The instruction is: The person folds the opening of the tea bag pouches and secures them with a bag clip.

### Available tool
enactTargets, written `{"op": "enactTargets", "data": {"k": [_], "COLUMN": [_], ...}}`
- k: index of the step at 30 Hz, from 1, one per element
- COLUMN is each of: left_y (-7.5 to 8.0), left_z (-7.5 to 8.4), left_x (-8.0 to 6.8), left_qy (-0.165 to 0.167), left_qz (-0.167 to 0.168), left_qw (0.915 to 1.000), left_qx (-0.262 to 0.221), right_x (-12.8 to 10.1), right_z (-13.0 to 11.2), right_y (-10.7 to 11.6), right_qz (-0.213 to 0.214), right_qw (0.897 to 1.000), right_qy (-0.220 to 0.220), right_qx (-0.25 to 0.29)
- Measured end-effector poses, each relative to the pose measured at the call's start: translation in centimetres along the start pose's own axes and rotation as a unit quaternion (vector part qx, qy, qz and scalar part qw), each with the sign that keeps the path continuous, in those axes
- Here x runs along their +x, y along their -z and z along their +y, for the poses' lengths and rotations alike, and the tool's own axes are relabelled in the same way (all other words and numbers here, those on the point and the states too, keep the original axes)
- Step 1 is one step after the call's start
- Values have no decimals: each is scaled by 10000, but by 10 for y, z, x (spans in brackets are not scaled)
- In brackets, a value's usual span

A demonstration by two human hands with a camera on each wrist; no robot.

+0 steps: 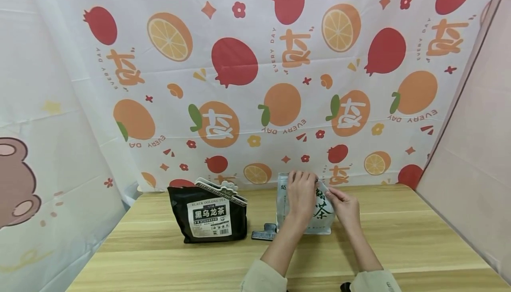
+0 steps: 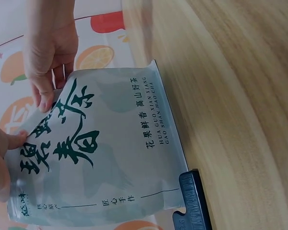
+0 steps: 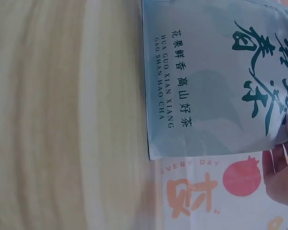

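A pale blue-grey tea bag (image 1: 303, 223) with green lettering stands upright on the table. My left hand (image 1: 302, 192) grips its upper edge; in the left wrist view the thumb (image 2: 17, 139) lies on the front and the other fingers are largely hidden. The right hand (image 1: 346, 206) pinches the bag's top right corner, which slants downward there. Between the hands the top edge is creased and bent. A dark bag clip (image 1: 264, 232) lies on the table by the bag's lower left corner, with nothing in its grip.
To the left stands a black bag of oolong tea (image 1: 209, 219) with a white label. A light-coloured clip (image 1: 221, 191) sits slanted across its top. Behind the wooden table (image 1: 159, 265) hangs a fruit-print cloth (image 1: 247, 150). A small black object (image 1: 345, 287) shows by the right sleeve.
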State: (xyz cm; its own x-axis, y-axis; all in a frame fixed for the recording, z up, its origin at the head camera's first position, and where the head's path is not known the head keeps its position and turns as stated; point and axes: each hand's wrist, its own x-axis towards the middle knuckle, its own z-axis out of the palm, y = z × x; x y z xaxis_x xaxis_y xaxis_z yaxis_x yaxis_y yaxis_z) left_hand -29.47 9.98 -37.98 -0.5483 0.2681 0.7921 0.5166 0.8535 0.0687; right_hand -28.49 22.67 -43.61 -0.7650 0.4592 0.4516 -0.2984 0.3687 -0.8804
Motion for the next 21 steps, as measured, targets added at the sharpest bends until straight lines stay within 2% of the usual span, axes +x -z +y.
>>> {"op": "enactTargets", "data": {"k": [4, 8, 13, 17, 21], "left_y": [1, 2, 5, 7, 8], "left_z": [0, 0, -1, -1, -1], "left_x": [0, 2, 4, 3, 2], "left_qy": [-2, 4, 19, -93, -238], "left_qz": [13, 13, -151, -381, -566], "left_qw": [10000, 10000, 9998, 9990, 9965], "left_qx": [-16, -78, -150, 223, 570], "right_x": [-1, -1, 0, 0, -1], "right_z": [-1, -3, -6, -10, -15], "right_y": [1, 3, 7, 7, 4], "right_qz": [-72, -371, -731, -941, -1015], "right_qw": [10000, 9988, 9933, 9864, 9839], "right_qy": [44, 190, 788, 1284, 1431], "right_qx": [-47, -242, -417, -421, -331]}}
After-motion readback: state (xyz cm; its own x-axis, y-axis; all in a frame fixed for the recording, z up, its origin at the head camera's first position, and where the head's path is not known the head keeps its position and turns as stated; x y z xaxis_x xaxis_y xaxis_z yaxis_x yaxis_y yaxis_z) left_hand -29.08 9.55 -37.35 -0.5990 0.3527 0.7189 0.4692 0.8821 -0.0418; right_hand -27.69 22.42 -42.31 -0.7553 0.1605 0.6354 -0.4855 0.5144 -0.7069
